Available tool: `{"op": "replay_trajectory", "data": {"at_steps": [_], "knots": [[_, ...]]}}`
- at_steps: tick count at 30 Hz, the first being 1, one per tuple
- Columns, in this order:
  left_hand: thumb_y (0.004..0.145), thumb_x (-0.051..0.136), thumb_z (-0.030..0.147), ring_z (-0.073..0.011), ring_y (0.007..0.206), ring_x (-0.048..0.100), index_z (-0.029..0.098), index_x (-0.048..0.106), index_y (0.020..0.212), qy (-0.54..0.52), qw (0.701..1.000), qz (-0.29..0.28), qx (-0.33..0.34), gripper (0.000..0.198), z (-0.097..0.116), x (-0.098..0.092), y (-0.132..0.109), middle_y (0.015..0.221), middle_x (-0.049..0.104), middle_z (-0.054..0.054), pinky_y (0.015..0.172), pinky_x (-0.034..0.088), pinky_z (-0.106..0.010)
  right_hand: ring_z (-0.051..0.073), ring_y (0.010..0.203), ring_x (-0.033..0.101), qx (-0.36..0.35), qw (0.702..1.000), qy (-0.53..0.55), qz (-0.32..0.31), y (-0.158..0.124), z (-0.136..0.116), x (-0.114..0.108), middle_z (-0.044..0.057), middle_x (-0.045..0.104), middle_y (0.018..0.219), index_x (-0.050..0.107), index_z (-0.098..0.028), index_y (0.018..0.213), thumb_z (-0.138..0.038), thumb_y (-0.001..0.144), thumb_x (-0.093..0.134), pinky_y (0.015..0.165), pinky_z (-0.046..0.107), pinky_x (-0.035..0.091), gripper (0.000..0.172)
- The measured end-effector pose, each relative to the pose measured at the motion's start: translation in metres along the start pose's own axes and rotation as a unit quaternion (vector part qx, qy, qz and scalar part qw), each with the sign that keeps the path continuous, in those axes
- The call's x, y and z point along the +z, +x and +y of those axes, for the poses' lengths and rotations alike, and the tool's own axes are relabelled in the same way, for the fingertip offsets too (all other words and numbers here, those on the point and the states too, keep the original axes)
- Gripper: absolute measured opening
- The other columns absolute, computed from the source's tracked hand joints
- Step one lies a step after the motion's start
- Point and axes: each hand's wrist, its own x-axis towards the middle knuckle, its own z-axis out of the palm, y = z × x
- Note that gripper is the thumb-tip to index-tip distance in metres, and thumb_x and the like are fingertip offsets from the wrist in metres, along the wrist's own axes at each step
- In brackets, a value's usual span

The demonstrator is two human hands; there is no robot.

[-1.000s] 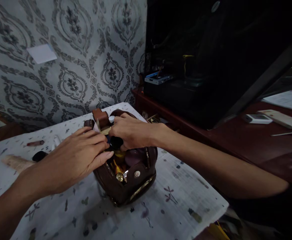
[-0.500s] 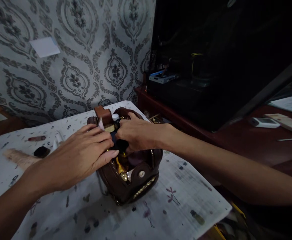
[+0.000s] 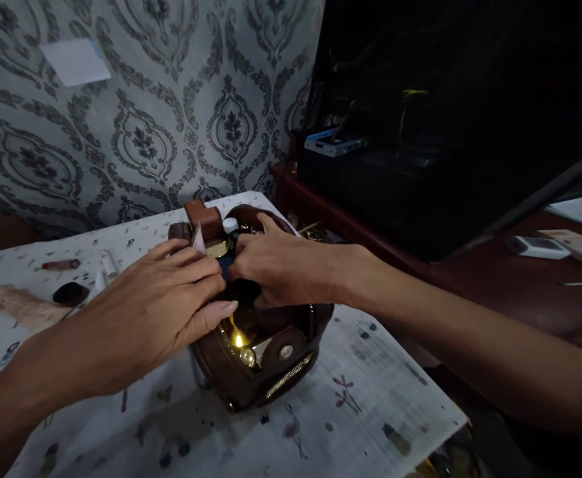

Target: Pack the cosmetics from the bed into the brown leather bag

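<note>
A dark brown leather bag (image 3: 214,378) with gold zips sits unzipped on the table. My left hand (image 3: 178,289) lies over the bag's left rim, its fingers curled on the edge and its thumb along the opening. Into the bag reaches my right hand (image 3: 285,265), its fingers bent and their tips out of sight; whatever they grip is hidden. Just beyond those fingers stands a small dark bottle with a white cap (image 3: 230,226). A shiny yellow item (image 3: 238,337) shows in the near part of the bag. Behind it lies a brown leather strap piece (image 3: 204,218).
On the table's left are a round black item (image 3: 70,293), a white tube (image 3: 107,263), a small reddish tube (image 3: 60,264) and a crumpled beige piece (image 3: 16,305). A large black screen (image 3: 460,133) stands on the dark red cabinet (image 3: 474,299) to the right.
The view has shifted slightly. My right hand is still inside the bag, its wrist a little farther right. The yellow item now catches a bright glint.
</note>
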Motion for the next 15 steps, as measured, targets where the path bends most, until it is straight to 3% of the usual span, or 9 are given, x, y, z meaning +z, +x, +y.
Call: {"op": "replay_trajectory", "data": {"at_steps": [4,9,15], "knots": [[0.099,0.041,0.048,-0.0236,0.091,0.059,0.026,0.069,0.087,0.000,1.000,0.005,-0.002,0.038,-0.001,0.003,0.000,0.095,0.067,-0.002,0.101,0.036,-0.047,0.028,0.101,0.059,-0.019,0.999,-0.001,0.049,-0.005,-0.004,0.007,0.008,0.069,0.092,0.072,-0.014,0.087,-0.014,0.075,0.073,0.105,0.058,0.021,0.011],[0.098,0.041,0.051,-0.0242,0.096,0.058,0.027,0.069,0.089,-0.002,1.000,0.005,-0.006,0.038,-0.007,0.009,0.000,0.090,0.065,-0.001,0.105,0.036,-0.047,0.024,0.086,0.062,-0.037,0.998,0.006,0.047,-0.006,-0.006,0.012,0.005,0.068,0.082,0.070,-0.016,0.082,-0.015,0.076,0.073,0.100,0.048,0.033,0.007],[0.096,0.043,0.054,-0.0255,0.098,0.058,0.026,0.067,0.086,-0.005,1.000,0.011,-0.004,0.038,-0.013,0.013,-0.002,0.088,0.064,-0.001,0.107,0.036,-0.048,0.020,0.076,0.060,-0.026,0.995,0.080,0.048,-0.012,-0.009,0.013,0.006,0.068,0.082,0.069,-0.014,0.082,-0.012,0.079,0.069,0.072,0.033,0.042,0.004]]}}
